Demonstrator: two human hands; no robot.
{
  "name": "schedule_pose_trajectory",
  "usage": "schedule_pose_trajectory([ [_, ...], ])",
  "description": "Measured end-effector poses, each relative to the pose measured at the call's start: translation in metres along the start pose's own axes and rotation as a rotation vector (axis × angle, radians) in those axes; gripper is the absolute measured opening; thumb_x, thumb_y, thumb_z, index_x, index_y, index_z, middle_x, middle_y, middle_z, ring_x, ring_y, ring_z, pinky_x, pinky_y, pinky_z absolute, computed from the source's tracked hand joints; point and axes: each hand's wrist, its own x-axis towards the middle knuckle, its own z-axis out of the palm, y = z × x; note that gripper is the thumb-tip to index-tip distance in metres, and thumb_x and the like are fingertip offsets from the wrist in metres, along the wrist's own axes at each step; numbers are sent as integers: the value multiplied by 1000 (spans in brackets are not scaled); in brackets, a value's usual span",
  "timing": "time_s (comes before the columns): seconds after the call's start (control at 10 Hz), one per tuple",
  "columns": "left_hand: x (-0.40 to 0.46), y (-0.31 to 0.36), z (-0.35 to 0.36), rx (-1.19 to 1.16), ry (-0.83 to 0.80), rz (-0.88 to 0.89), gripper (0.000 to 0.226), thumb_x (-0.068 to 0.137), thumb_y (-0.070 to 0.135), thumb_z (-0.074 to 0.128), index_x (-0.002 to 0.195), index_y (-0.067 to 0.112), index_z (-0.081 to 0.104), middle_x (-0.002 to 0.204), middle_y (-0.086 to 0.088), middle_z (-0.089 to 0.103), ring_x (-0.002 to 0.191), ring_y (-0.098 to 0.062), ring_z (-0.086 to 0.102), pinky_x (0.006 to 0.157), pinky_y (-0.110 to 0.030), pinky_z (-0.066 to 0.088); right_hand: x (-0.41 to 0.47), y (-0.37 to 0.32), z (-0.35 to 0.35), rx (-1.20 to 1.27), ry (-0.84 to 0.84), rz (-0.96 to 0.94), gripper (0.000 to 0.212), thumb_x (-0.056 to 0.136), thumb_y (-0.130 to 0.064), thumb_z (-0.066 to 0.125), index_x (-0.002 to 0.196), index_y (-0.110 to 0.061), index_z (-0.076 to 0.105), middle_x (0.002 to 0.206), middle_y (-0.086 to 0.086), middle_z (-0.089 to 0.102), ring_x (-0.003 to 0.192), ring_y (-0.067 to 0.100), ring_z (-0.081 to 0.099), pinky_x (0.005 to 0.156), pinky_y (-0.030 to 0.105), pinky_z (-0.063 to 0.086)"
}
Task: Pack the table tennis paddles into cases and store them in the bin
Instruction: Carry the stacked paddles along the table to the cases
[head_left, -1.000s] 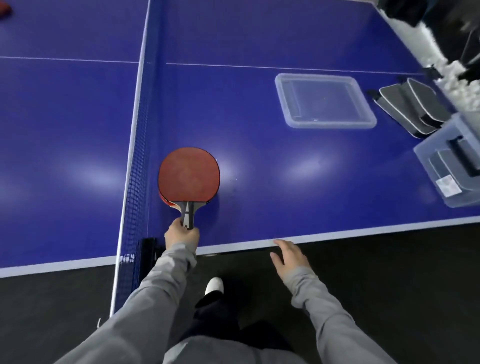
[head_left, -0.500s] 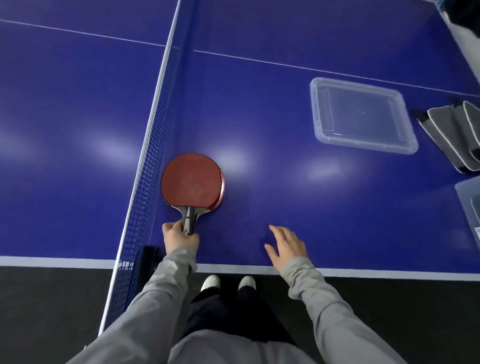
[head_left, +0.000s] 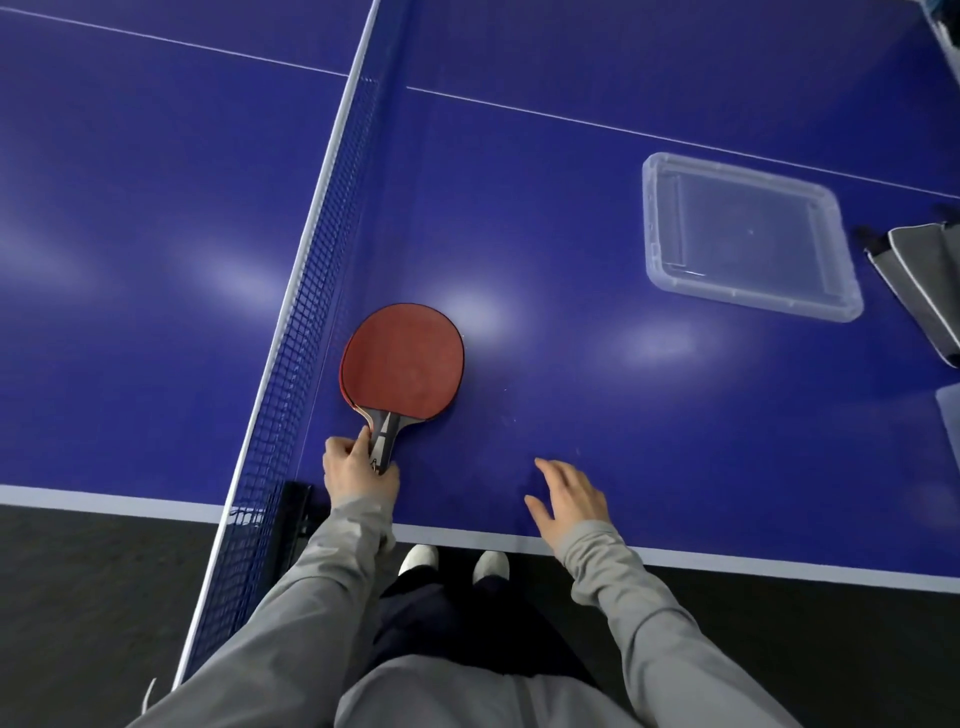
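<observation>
A red table tennis paddle (head_left: 402, 361) lies on the blue table, close beside the net, with a second paddle's edge showing under it. My left hand (head_left: 356, 470) grips its grey handle at the near end. My right hand (head_left: 569, 501) hovers open above the table near the front edge, fingers spread, holding nothing. Grey paddle cases (head_left: 930, 288) with white piping lie at the right edge of the view, partly cut off. A corner of the clear bin (head_left: 949, 402) shows just below them.
A clear plastic lid (head_left: 743, 236) lies flat on the table (head_left: 597, 395) at the right. The net (head_left: 306, 322) runs along the left of the paddle, its black clamp (head_left: 293, 512) at the table's edge. My white shoes and dark floor are below.
The view has shifted, so the cases and bin slid towards the right edge. My right hand moved from the table's edge to over its surface. My left hand keeps hold of the handle.
</observation>
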Motion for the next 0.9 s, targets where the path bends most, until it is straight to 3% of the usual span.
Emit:
schedule_pose_trajectory([
  [0.4,-3,-1,0,-80,26,-21,59,74,11,74,128,-1,53,117,-23,46,112,-39,46,101,-43,37,-6,1,1,6,1,17,55,95,-39,42,144,-21,25,149,-1,29,137,18,29,107,38,32],
  [0.7,-13,8,-17,60,-20,-34,75,74,39,75,134,8,43,130,-12,41,123,-31,40,99,-46,38,-9,0,0,11,30,46,55,94,-40,42,143,-22,26,150,-1,30,137,18,29,107,39,33],
  [0.8,-21,11,-26,136,35,34,84,75,46,72,139,8,35,140,-10,37,128,-31,36,100,-47,34,-9,-1,-1,14,43,58,55,94,-40,42,143,-22,26,149,-1,30,137,19,29,107,39,34],
  [0.9,-31,15,-33,204,111,221,73,79,41,68,138,7,40,144,-10,38,133,-30,34,104,-46,30,-11,-2,-1,24,50,75,55,94,-40,42,144,-21,25,149,-1,30,137,19,29,107,39,34],
])
